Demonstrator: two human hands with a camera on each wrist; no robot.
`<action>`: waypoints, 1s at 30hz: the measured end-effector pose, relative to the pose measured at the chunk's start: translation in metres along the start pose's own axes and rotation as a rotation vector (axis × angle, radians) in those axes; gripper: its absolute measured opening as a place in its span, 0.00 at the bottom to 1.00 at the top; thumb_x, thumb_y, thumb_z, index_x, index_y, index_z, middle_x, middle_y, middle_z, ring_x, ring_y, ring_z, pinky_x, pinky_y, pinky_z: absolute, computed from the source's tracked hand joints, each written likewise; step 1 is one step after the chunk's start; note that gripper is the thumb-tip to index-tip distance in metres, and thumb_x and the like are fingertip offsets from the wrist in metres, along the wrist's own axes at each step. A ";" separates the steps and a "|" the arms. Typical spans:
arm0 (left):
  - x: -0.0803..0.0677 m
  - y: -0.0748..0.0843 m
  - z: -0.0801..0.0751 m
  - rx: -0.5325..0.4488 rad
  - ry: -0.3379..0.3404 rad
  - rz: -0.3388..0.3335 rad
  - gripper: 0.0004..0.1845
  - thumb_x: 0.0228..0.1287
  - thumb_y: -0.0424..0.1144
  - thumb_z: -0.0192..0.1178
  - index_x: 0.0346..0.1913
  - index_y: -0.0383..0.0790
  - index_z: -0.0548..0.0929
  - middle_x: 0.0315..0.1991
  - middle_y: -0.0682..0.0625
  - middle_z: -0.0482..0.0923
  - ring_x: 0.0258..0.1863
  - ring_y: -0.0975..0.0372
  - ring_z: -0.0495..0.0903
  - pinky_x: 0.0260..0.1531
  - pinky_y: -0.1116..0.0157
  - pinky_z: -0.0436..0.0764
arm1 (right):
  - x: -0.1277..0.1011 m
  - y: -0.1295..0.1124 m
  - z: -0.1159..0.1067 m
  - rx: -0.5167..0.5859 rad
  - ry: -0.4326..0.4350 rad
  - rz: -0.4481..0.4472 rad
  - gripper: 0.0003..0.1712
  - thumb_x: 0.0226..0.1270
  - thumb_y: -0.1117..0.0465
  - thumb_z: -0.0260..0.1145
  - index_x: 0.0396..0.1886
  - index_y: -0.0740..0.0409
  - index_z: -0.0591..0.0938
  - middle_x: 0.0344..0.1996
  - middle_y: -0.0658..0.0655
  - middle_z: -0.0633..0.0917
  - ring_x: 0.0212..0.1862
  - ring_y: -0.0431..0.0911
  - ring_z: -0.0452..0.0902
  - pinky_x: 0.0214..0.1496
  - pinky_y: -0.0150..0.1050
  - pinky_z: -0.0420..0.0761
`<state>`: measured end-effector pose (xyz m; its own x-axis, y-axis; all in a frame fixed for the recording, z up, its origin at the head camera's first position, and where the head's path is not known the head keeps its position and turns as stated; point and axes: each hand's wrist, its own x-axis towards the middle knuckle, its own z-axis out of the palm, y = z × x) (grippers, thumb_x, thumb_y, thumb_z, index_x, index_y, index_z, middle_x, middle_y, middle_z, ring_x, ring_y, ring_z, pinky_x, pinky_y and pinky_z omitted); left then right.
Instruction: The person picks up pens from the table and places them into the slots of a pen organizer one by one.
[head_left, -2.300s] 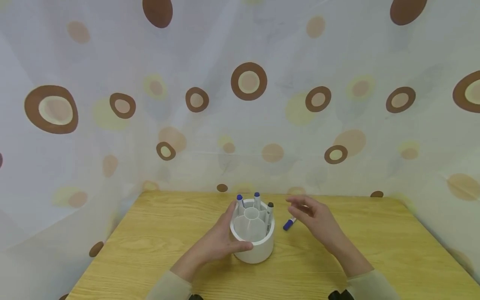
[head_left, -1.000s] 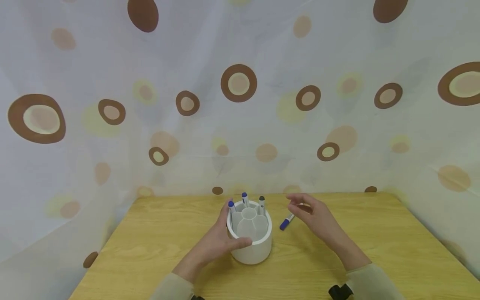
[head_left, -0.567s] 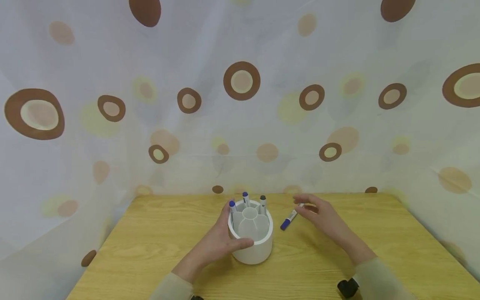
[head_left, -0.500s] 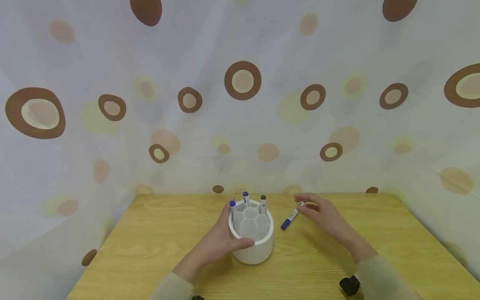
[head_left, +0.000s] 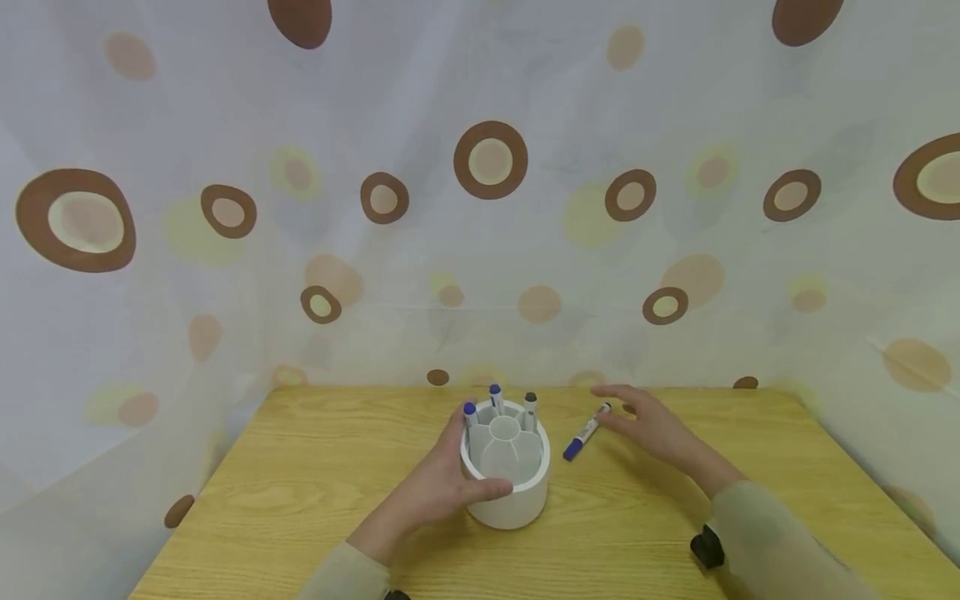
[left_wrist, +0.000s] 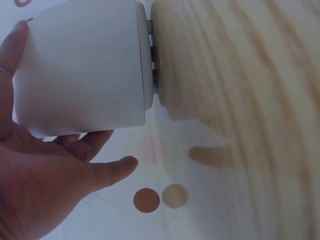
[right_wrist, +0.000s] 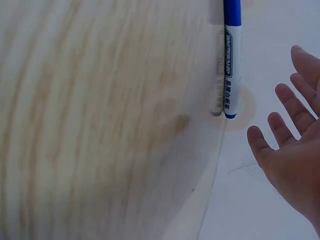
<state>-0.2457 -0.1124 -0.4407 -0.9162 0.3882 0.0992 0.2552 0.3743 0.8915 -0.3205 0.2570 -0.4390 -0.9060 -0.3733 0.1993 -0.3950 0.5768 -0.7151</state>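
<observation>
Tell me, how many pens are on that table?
4. Three stand in the white holder: two blue-capped and one black-capped. One blue-capped pen lies on the table beside the right hand. None seems hidden.

The pen holder [head_left: 505, 475] is plain white. Two pens [head_left: 470, 414] standing in it have blue caps, a third [head_left: 530, 403] a black cap. The loose pen [head_left: 586, 432] is white with a blue cap. The desk [head_left: 300, 492] is pale yellow woodgrain. The curtain [head_left: 480, 208] is off-white with brown, tan and yellow circles. The sleeves [head_left: 772, 542] are beige.
</observation>
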 end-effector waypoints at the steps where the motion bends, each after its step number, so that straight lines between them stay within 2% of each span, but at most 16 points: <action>1: 0.000 0.000 0.000 0.001 0.001 0.000 0.70 0.60 0.51 0.85 0.90 0.44 0.42 0.81 0.43 0.66 0.78 0.42 0.69 0.78 0.37 0.65 | 0.001 0.002 0.000 -0.003 -0.012 0.002 0.30 0.85 0.57 0.68 0.79 0.64 0.76 0.77 0.69 0.74 0.80 0.71 0.63 0.79 0.71 0.64; 6: 0.000 0.000 0.002 -0.006 0.001 -0.002 0.69 0.61 0.51 0.85 0.90 0.45 0.44 0.81 0.43 0.66 0.79 0.42 0.69 0.78 0.36 0.64 | 0.007 0.011 0.002 -0.018 -0.056 0.034 0.32 0.85 0.57 0.68 0.80 0.66 0.74 0.79 0.71 0.72 0.80 0.73 0.61 0.80 0.72 0.62; 13: -0.001 0.000 0.002 -0.020 -0.001 0.002 0.69 0.61 0.51 0.85 0.90 0.46 0.44 0.81 0.44 0.66 0.79 0.43 0.68 0.79 0.37 0.63 | 0.011 0.028 0.002 -0.004 -0.103 0.078 0.33 0.85 0.57 0.67 0.81 0.65 0.72 0.79 0.72 0.70 0.73 0.77 0.70 0.72 0.72 0.73; 18: 0.000 0.000 0.001 -0.028 -0.003 0.009 0.68 0.61 0.51 0.85 0.90 0.46 0.44 0.81 0.45 0.66 0.79 0.44 0.68 0.79 0.38 0.63 | 0.015 0.036 -0.001 -0.009 -0.114 0.054 0.32 0.85 0.58 0.68 0.80 0.66 0.73 0.78 0.72 0.72 0.74 0.74 0.71 0.74 0.72 0.71; 25: -0.001 -0.001 -0.001 -0.028 -0.005 0.004 0.68 0.61 0.51 0.85 0.90 0.45 0.44 0.80 0.45 0.67 0.79 0.44 0.69 0.79 0.38 0.64 | 0.019 0.044 0.000 0.007 -0.157 0.030 0.31 0.85 0.61 0.67 0.80 0.70 0.72 0.76 0.73 0.74 0.74 0.70 0.73 0.74 0.68 0.73; 30: 0.000 -0.002 -0.001 -0.035 -0.008 0.010 0.67 0.61 0.51 0.85 0.90 0.46 0.46 0.80 0.46 0.68 0.78 0.45 0.69 0.79 0.39 0.64 | 0.022 0.047 0.001 0.038 -0.175 0.031 0.31 0.84 0.63 0.67 0.79 0.71 0.73 0.78 0.75 0.71 0.77 0.72 0.68 0.77 0.66 0.69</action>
<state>-0.2463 -0.1140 -0.4417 -0.9110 0.3989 0.1049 0.2533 0.3405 0.9055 -0.3593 0.2754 -0.4688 -0.8759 -0.4788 0.0598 -0.3586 0.5629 -0.7447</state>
